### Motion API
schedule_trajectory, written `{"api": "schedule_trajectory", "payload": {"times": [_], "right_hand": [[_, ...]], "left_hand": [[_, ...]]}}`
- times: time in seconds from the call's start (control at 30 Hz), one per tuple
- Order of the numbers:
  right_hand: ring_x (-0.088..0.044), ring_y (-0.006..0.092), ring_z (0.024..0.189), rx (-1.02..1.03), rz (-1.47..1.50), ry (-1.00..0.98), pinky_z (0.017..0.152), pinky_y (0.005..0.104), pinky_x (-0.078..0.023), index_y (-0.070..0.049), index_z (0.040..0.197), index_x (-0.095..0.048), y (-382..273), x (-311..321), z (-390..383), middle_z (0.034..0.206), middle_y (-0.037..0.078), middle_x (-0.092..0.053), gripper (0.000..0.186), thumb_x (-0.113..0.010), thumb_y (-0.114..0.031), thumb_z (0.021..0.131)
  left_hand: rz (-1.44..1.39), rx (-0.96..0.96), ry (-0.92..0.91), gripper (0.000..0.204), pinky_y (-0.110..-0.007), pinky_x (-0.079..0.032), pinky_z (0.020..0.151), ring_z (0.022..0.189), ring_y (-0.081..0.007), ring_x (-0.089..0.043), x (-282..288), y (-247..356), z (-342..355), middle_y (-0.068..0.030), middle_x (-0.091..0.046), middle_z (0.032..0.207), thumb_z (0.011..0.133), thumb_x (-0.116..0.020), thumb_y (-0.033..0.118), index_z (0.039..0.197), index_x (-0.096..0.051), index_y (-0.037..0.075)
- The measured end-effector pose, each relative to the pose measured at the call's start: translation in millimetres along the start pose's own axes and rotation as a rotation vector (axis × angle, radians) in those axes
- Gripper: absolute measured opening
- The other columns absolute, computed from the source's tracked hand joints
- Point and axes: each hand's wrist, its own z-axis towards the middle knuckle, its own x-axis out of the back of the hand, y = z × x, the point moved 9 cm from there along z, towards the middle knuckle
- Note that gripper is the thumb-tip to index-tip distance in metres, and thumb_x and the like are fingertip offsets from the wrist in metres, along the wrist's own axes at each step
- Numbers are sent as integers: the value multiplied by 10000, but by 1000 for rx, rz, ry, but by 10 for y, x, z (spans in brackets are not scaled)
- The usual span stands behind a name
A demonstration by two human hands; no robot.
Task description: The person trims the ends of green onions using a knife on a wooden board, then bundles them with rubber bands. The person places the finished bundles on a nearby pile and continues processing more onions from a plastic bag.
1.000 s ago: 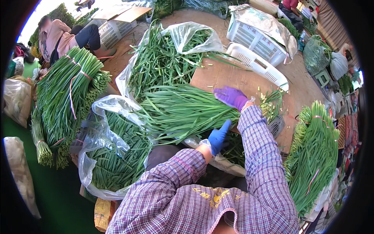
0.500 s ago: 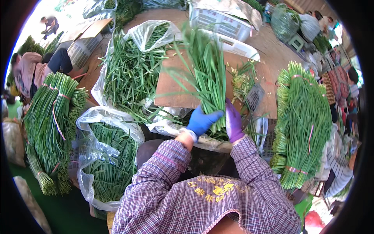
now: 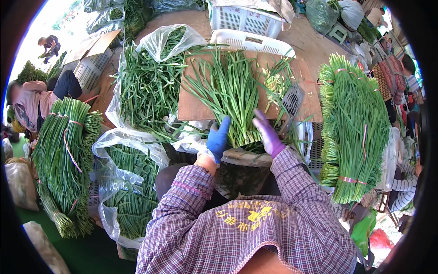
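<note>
Our left hand (image 3: pixel 218 139) and right hand (image 3: pixel 269 134) stand wide, gripping nothing, either side of the leafy greens (image 3: pixel 236 89) on the board (image 3: pixel 309 104); pressing evenly (palms level, gently) would help us align the stem ends (image 3: pixel 241 138) overhanging its near edge.

wide head-worn fisheye view, downward onto the hands (image 3: pixel 218 140) from close above

I record on the brown tabletop (image 3: pixel 311 104): green stalks (image 3: pixel 235 91), centre, overhanging near edge; pale trimmings (image 3: pixel 273 89) and slotted blade (image 3: pixel 292 99), right.
</note>
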Motion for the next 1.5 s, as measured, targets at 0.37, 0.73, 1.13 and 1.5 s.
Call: {"api": "schedule_trajectory", "payload": {"times": [0.37,0.73,1.13,1.5], "right_hand": [[-365,162,1318,16,312,-130,1105,322,-260,-76,1403,-394,-15,-104,138,1429,40,-406,467,-458,-247,973],[-399,132,1257,-81,166,-265,1026,298,-357,-208,1445,-348,65,-216,-72,1476,-24,-316,590,-573,-117,907],[-598,199,816,-247,634,-60,676,415,-523,-166,1084,-588,118,31,-71,970,46,-590,390,-510,20,750],[-646,240,723,-284,732,-96,566,373,-510,-138,1051,-582,163,-43,-100,823,75,-620,341,-529,17,751]], "left_hand": [[66,270,-180,364,-400,-554,813,911,-251,-666,43,-295,140,-145,-658,1044,876,-589,145,1184,-550,-43],[132,295,-318,515,-369,-552,731,930,-207,-622,-381,-132,-148,-62,-599,1138,841,-684,307,1285,-495,126],[-284,439,-295,393,-468,-517,855,975,-297,-632,-333,-353,-33,-170,-624,1102,846,-484,120,1216,-520,-10],[-17,248,-176,277,-356,-558,702,787,-236,-669,-184,-345,44,-131,-675,933,804,-630,16,1072,-612,-49]]}}
